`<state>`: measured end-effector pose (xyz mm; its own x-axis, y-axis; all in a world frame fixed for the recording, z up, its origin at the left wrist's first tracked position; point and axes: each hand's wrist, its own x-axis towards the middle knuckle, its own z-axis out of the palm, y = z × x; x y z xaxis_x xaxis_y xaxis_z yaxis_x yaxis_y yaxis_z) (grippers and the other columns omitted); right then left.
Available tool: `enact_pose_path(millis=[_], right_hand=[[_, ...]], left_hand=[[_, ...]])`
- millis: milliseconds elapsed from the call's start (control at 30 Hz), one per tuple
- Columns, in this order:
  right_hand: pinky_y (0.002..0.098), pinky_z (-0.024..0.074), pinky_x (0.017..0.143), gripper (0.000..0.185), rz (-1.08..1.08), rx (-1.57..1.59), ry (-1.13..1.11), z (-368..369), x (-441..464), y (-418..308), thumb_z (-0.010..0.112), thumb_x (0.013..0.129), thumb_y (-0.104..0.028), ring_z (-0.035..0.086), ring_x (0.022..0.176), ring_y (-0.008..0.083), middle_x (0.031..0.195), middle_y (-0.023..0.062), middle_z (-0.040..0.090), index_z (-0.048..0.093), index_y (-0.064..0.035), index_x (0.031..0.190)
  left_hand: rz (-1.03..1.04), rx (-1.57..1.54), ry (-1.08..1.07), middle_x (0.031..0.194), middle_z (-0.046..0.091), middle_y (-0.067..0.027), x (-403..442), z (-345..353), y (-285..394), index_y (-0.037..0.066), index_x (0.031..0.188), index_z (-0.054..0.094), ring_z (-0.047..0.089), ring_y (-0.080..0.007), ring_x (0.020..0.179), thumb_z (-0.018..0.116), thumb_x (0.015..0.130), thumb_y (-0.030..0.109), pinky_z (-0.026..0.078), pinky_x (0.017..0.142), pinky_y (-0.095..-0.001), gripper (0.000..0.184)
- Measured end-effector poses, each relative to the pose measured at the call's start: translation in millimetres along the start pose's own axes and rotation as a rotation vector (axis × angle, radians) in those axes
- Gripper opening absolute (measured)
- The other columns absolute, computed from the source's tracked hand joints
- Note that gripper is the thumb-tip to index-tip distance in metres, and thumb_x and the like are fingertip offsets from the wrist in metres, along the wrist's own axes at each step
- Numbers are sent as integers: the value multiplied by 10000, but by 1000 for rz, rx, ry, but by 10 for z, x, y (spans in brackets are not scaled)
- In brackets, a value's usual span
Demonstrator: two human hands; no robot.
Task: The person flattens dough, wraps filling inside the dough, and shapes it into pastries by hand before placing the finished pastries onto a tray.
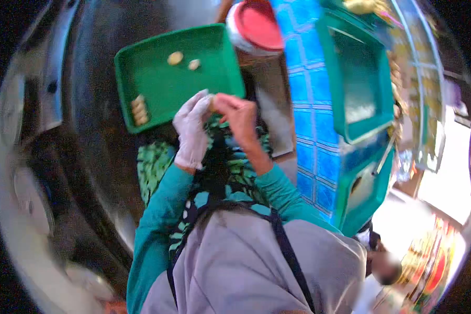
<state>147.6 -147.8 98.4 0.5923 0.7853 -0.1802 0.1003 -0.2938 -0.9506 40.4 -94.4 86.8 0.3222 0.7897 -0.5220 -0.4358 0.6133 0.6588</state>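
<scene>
In the head view, the left hand (192, 121), in a thin white glove, has its fingers drawn together around a small tan piece (212, 103) and appears to grasp it by the near side. The right hand (239, 116), bare, brings its fingertips up to the other side of the same piece; blur and overlapping fingers hide whether it pinches the piece or only touches it, so I cannot tell. The piece is up between the two hands, just beside the near edge of a green tray (167, 86).

In the tray, a flat yellowish round (175, 58) lies near a smaller pale lump (194, 64), the two apart. A row of short plump pieces (139, 111) sits close together in the near left corner. A bucket with a red lid (257, 25) stands just beyond the tray's right end, and a blue tiled surface (313, 125) runs along the right, with a green tub (339, 78) on it.

Judging by looks, the held piece should be very light and soft, perhaps doughy, quick to dent or tear and possibly a little tacky. A loose fingertip hold at its two opposite edges would suit it best, with the gloved fingers cradling from beneath; a hard squeeze at the middle would likely flatten it. The pieces in the row probably lift most cleanly by their ends.
</scene>
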Motion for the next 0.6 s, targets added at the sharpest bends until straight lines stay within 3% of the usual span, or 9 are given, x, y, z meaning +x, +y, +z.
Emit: enact_pose_path(millis=[100,167,267,400,467,533,600], right_hand=[[270,535,528,233,67,110,3,-78,-29,-9,719,839,-124,657,636,119,854,84,737,729,23,1020],[258,525,539,217,-19,153,-80,-160,-49,-116,718,836,-108,650,630,113,829,79,731,732,23,1007],[247,514,555,206,24,143,-182,-341,-55,-425,718,834,-98,641,638,104,820,67,719,732,19,1003],[245,508,580,193,-153,8,-166,-602,-116,-1102,735,826,-85,633,663,98,848,68,705,731,-7,1002],[242,514,597,179,-338,-18,-53,-784,-144,-1499,740,828,-85,644,679,108,862,68,709,734,-25,996],[243,527,625,167,-603,-251,221,-1090,-214,-1904,737,835,-89,658,698,124,886,68,712,736,-33,992],[251,547,624,154,-563,-134,571,-1343,-210,-2199,725,838,-61,666,712,128,903,78,715,738,-35,989]], left_hand=[[112,224,-37,1036,701,-102,-94,87,129,-69,1090,684,644,-151,920,678,845,54,497,866,-271,273],[142,353,-119,1031,701,-108,-134,81,218,-74,1097,677,646,-157,919,676,848,55,496,867,-271,280],[-25,160,-230,1034,699,-118,-183,117,352,-80,1108,669,648,-169,909,664,855,47,496,865,-275,284],[9,150,-261,1103,682,-146,-531,555,774,-84,1187,624,650,-182,972,669,850,51,494,897,-286,366],[155,41,-395,1196,646,-174,-769,847,1091,-78,1267,568,640,-206,1061,676,871,132,491,935,-312,462],[169,-20,-483,1234,625,-186,-814,899,1249,-74,1297,542,629,-227,1099,667,886,188,485,956,-334,503],[219,9,-527,1266,607,-201,-744,891,1269,-62,1307,533,625,-289,1121,577,956,317,488,964,-383,518]])
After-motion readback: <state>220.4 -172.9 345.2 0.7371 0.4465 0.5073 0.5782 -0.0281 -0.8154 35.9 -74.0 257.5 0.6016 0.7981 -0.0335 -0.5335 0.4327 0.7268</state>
